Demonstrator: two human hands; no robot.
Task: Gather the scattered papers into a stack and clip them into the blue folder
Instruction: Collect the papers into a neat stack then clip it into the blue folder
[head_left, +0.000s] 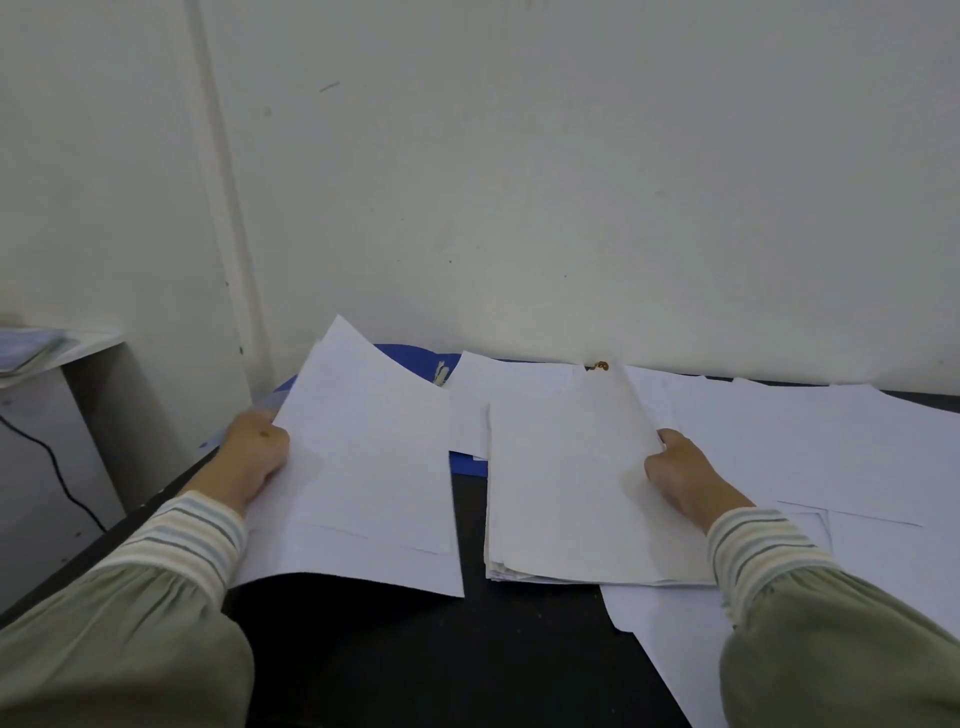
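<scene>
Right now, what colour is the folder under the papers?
Blue: the folder shows between the sheets in the head view.

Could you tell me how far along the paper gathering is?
Partly done: a stack has formed under the right hand. In hand: the left hand holds a few sheets. Left: loose papers at right, and clipping into the blue folder, mostly covered.

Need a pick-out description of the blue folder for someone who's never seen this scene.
Start at the black table pushed against the pale wall, then go to its far left corner. The blue folder lies flat there, mostly buried under white sheets held by the left hand. It is the only blue thing among the papers, showing as strips behind and between them.
</scene>
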